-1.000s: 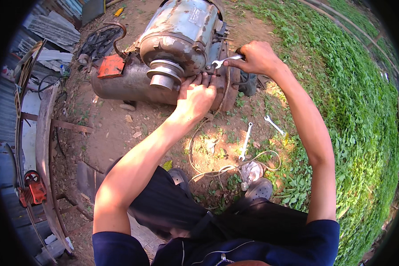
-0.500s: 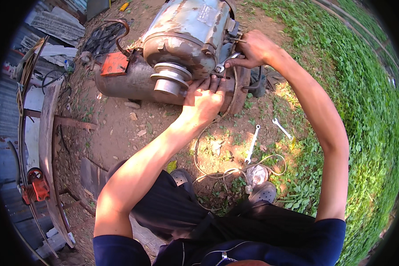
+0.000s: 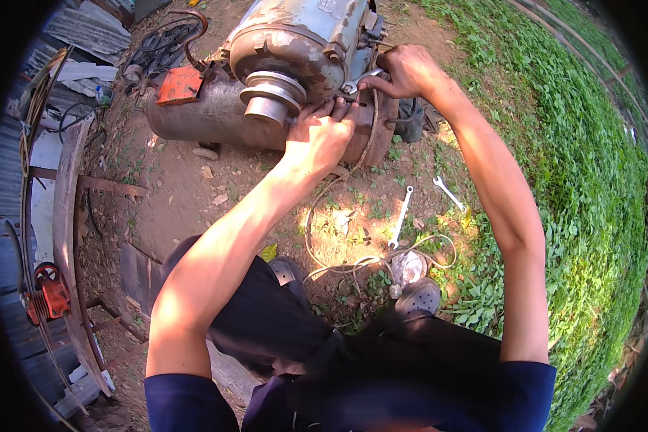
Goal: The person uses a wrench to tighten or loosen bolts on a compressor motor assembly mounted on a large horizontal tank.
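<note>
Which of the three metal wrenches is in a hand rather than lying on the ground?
The silver wrench at the grey motor, gripped by the right hand. The other two wrenches lie on the dirt.

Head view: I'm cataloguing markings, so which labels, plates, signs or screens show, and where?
Pale rectangular plate on top of the grey cylindrical electric motor, at the upper edge; its print is unreadable.
No signs, screens or packages show.
</note>
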### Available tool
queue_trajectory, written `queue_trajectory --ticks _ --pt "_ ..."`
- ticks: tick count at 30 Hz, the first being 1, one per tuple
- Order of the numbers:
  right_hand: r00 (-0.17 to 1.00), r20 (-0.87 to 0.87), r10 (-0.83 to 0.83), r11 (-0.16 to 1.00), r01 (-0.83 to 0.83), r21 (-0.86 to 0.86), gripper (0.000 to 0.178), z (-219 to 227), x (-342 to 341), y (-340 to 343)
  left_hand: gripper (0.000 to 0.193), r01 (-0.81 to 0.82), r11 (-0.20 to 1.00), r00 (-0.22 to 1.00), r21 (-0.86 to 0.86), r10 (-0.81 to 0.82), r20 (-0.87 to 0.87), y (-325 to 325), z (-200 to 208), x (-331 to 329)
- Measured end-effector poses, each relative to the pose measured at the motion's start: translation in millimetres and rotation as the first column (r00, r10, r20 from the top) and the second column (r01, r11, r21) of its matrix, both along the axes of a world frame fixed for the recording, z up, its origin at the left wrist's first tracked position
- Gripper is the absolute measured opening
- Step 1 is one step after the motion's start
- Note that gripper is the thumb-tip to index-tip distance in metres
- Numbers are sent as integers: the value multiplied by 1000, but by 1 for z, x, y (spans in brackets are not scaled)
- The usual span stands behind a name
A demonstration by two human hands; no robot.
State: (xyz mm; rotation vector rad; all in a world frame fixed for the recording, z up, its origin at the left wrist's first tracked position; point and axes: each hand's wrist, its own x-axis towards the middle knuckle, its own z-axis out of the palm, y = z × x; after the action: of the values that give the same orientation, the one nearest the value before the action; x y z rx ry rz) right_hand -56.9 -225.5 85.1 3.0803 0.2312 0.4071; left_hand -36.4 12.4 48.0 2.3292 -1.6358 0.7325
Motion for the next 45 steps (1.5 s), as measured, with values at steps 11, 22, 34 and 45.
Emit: queue_trajectory --ticks 11,22,34,45 --pt "981 2 -194 981 194 2 70 5 -22 19 30 -63 983 972 175 101 -214 0 -1 3" --pt "877 29 -480 877 479 39 73 -6 -51 52 29 -88 982 904 168 150 -400 -2 7 -3" --pt "948 61 -313 936 319 -148 78 43 -41 36 23 -10 996 994 86 19 -106 2 -1 2" --pt "975 36 -218 972 220 -86 76 16 -56 -29 16 65 994 998 -87 -66 -5 -7 0 -2"
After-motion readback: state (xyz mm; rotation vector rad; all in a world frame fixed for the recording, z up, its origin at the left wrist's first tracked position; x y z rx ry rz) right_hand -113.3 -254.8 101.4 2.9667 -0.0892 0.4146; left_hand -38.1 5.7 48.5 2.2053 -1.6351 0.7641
